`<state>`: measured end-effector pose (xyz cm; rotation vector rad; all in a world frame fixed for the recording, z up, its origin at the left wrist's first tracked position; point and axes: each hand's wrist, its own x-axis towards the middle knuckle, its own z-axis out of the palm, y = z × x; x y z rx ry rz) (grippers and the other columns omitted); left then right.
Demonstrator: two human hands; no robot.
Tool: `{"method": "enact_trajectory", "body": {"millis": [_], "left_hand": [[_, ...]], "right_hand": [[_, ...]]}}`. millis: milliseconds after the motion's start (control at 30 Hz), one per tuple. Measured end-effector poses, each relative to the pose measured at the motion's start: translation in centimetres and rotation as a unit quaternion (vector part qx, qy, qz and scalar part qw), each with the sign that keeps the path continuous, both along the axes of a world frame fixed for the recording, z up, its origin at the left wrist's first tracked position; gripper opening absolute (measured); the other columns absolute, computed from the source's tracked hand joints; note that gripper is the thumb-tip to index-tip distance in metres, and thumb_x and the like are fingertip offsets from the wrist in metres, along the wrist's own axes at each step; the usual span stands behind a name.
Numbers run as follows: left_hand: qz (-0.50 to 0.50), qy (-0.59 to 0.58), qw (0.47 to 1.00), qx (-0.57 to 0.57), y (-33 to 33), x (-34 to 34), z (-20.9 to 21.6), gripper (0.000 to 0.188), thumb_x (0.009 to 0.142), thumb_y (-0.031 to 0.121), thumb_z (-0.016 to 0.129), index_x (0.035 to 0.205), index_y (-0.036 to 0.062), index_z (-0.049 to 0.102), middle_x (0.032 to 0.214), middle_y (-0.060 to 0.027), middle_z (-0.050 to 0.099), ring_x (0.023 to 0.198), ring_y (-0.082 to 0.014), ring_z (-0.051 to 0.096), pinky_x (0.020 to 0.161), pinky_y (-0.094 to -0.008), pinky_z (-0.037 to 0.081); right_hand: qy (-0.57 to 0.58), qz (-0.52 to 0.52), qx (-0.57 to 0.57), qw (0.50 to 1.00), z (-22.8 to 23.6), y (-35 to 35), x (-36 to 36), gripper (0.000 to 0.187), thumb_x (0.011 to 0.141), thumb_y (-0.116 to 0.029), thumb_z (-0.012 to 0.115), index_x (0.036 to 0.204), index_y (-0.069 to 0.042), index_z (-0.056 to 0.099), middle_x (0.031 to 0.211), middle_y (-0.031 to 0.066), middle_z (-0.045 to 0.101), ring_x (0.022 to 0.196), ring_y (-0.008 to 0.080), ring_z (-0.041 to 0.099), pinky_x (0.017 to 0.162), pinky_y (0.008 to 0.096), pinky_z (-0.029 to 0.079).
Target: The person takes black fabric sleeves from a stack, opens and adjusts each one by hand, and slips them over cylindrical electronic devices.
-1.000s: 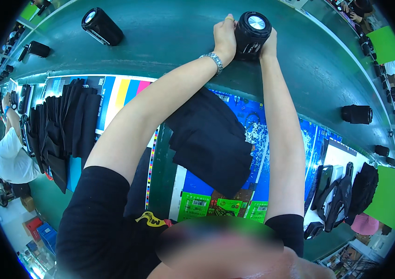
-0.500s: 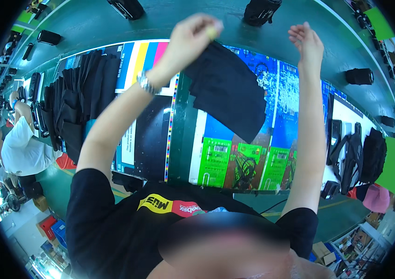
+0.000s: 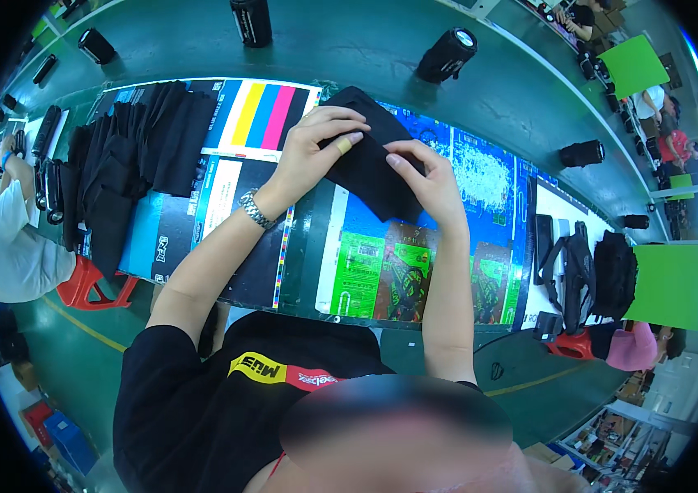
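Note:
A piece of black cloth (image 3: 372, 181) is between my two hands over the middle of the worktop. My left hand (image 3: 316, 148), with yellow wrapping on the thumb and a metal watch at the wrist, pinches it from the left. On the other side, the thumb and bent fingers of my right hand (image 3: 429, 177) close on its right edge. More black fabric shows beyond my fingers, and I cannot tell whether it is the same piece. To the left lies a row of overlapping black cloth pieces (image 3: 131, 152).
Printed sheets (image 3: 480, 172) cover the worktop. Beyond it, black cylindrical devices (image 3: 447, 56) stand spaced along a green surface. Black bags (image 3: 571, 267) lie at the right, near a green panel (image 3: 673, 283). A co-worker in white (image 3: 16, 246) sits at the left by a red stool (image 3: 94, 283).
My left hand has come down and nearer with the cloth. My right hand, raised and spread before, has moved down and left onto the cloth's edge. The whole view has shifted somewhat.

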<state>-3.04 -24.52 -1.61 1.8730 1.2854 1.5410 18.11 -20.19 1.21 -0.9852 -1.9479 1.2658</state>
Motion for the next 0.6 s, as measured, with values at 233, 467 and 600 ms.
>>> {"method": "enact_trajectory", "body": {"millis": [233,467,600], "left_hand": [[0.006,-0.121,0.987,-0.106,-0.5,-0.6,1.0,0.019,0.093,0.012,0.056,0.105,0.0019,0.066,0.102,-0.0048,0.067,0.097,-0.0119,0.06,0.086,-0.0238,0.044],[0.005,-0.162,0.981,-0.105,-0.7,0.3,0.8,0.02,0.093,0.012,0.056,0.108,0.0017,0.064,0.099,-0.004,0.066,0.094,-0.0105,0.059,0.084,-0.0237,0.044],[-0.042,-0.201,0.966,-0.159,-0.5,0.7,0.1,0.024,0.09,0.013,0.062,0.111,0.0021,0.062,0.094,-0.0023,0.062,0.088,-0.0084,0.057,0.082,-0.0228,0.045]], "right_hand": [[-0.012,-0.026,0.244,0.969,-1.2,0.2,-1.0,0.021,0.083,-0.009,0.067,0.101,-0.002,0.069,0.102,0.0118,0.067,0.103,0.0247,0.06,0.096,0.0328,0.042],[0.052,-0.015,0.092,0.994,-1.2,-0.6,-1.2,0.016,0.076,-0.009,0.074,0.086,0.002,0.067,0.085,0.0087,0.065,0.08,0.0183,0.061,0.073,0.0284,0.046],[0.021,-0.093,0.21,0.973,-0.9,-1.4,-1.9,0.033,0.069,-0.013,0.081,0.07,0.0,0.051,0.068,0.0052,0.052,0.064,0.0153,0.049,0.061,0.0282,0.041]]}}
